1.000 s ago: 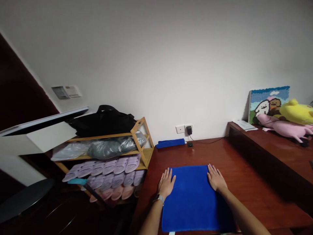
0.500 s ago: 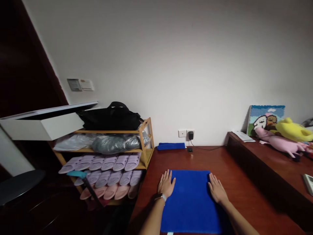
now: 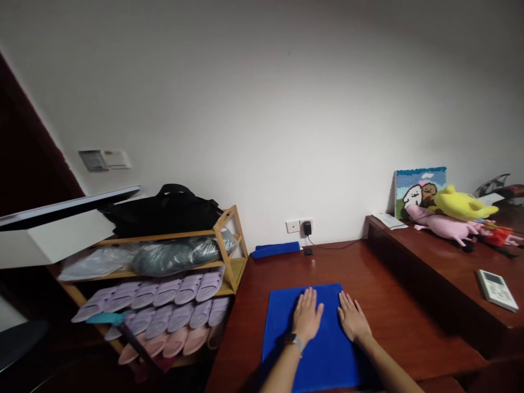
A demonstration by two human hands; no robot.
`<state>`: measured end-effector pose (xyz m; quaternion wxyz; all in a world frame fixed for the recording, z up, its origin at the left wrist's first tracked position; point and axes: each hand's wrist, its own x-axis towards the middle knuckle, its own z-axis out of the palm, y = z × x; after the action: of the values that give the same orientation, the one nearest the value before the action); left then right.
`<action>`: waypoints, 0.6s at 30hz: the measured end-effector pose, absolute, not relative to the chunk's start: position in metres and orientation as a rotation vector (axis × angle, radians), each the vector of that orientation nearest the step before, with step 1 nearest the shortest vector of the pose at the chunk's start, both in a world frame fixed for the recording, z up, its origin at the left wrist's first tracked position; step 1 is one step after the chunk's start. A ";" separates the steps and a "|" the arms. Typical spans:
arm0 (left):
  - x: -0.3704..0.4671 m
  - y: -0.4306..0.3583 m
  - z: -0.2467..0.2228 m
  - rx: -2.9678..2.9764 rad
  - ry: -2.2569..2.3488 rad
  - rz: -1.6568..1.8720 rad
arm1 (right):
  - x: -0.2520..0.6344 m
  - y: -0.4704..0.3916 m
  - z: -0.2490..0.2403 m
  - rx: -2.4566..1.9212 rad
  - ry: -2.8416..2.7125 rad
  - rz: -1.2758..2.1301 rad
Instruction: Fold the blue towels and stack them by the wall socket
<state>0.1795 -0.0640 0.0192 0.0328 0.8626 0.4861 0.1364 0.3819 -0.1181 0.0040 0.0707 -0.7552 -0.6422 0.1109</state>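
A blue cloth (image 3: pixel 282 322) lies spread flat on the reddish-brown wooden desk (image 3: pixel 397 316). My left hand (image 3: pixel 307 315) rests palm down on the cloth, right of its middle, fingers stretched out; a watch is on that wrist. Along the cloth's right edge lies my right hand (image 3: pixel 354 318), also palm down, with its fingers extended and slightly apart. Neither hand grips anything. Near the wall sits a folded blue cloth (image 3: pixel 276 249) at the desk's back edge.
Left of the desk stands a wooden rack (image 3: pixel 231 248) with several slippers (image 3: pixel 190 287) and a black bag (image 3: pixel 167 210). A raised ledge on the right carries plush toys (image 3: pixel 462 204), a picture (image 3: pixel 421 185) and a calculator (image 3: pixel 496 289). A black plug (image 3: pixel 307 228) sits in the wall socket.
My left hand has moved right, from the cloth's left edge onto its surface. My right hand remains at the right edge. The view has turned a little to the right.
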 end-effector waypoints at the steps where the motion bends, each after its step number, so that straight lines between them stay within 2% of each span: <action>1: 0.199 -0.073 0.014 2.652 1.431 0.421 | 0.382 -0.118 0.004 -2.270 -1.942 0.333; 6: 0.234 -0.100 -0.006 2.586 1.379 0.359 | 0.384 -0.119 0.003 -2.239 -1.969 0.305; 15: 0.087 -0.089 0.008 2.434 1.870 0.180 | 0.381 -0.118 0.000 -2.309 -1.933 0.281; 18: 0.064 -0.093 0.016 2.419 1.918 0.161 | 0.381 -0.118 0.005 -2.309 -1.948 0.279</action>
<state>0.0639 -0.0933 0.0155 0.0252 0.7822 0.6203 0.0519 0.3806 -0.1176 0.0052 0.0539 -0.7601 -0.6411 0.0919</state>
